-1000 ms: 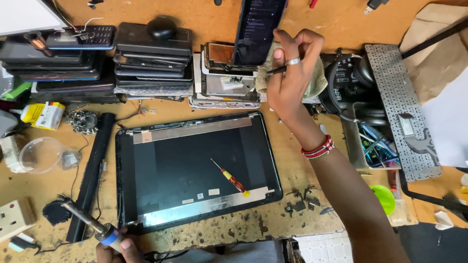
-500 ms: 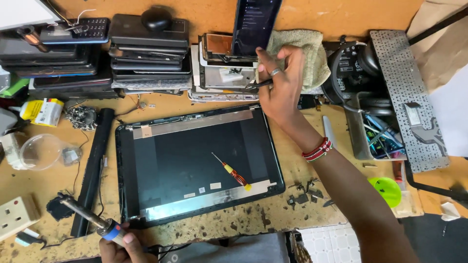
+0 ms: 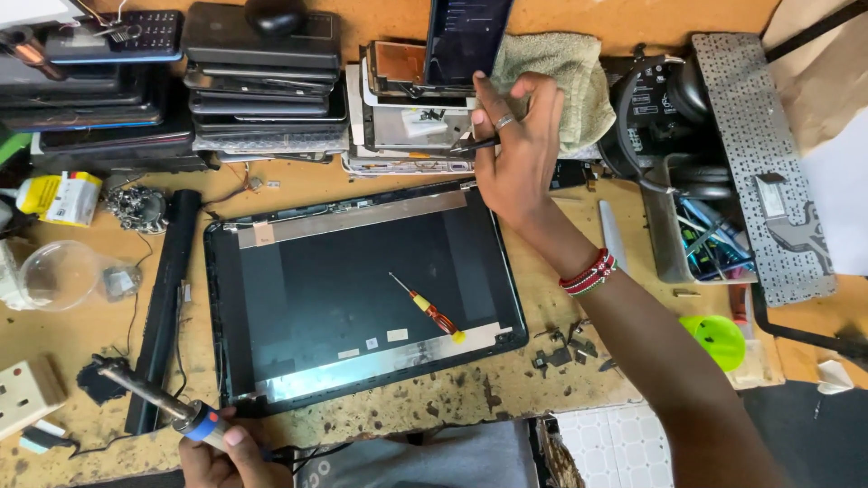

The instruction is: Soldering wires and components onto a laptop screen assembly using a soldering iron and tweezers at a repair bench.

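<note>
Centrally, laptop lid (image 3: 362, 289) between hands.

We see a scuffed wooden bench (image 3: 452, 407); a laptop lid panel (image 3: 362, 289) lies mid-bench, stacked laptops (image 3: 262, 81) along its far edge.

laptop lid (image 3: 362, 298) centre open, stacked devices (image 3: 262, 81) behind

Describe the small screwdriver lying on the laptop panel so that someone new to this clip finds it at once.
Start at the large black laptop back panel lying flat in the middle of the wooden bench. Near its lower right area lies the screwdriver, pointing diagonally. It is the only loose tool on the panel, with a thin metal shaft and a striped red and yellow handle.
</note>
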